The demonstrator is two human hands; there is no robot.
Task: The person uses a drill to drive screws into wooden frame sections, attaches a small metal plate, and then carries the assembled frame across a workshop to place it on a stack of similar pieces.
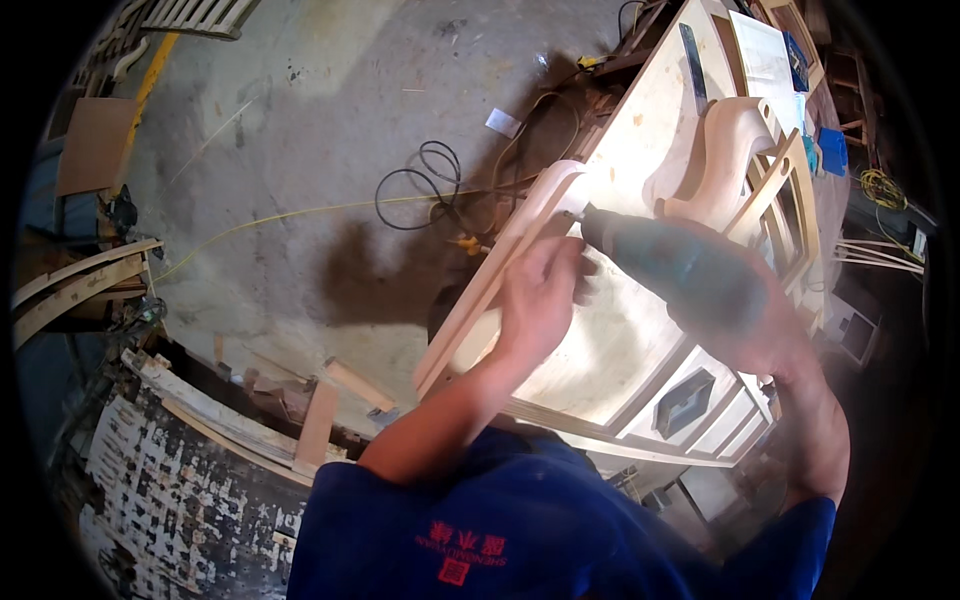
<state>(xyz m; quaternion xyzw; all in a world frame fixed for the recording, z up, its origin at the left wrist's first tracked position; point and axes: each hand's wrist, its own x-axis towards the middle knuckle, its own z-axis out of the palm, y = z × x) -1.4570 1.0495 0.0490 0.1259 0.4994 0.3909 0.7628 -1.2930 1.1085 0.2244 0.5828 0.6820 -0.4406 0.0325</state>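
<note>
- Wrapping a blurred teal-grey barrel-shaped power drill (685,262), the right hand's grip (745,338) is closed.
- Half curled near the drill's tip, the left hand's grip (543,292) lies over a long pale wooden rail (508,242); whether it clasps, I cannot tell.
- Beyond, a curved pale wooden piece (728,150) sits on the pale wooden tabletop (640,130).
</note>
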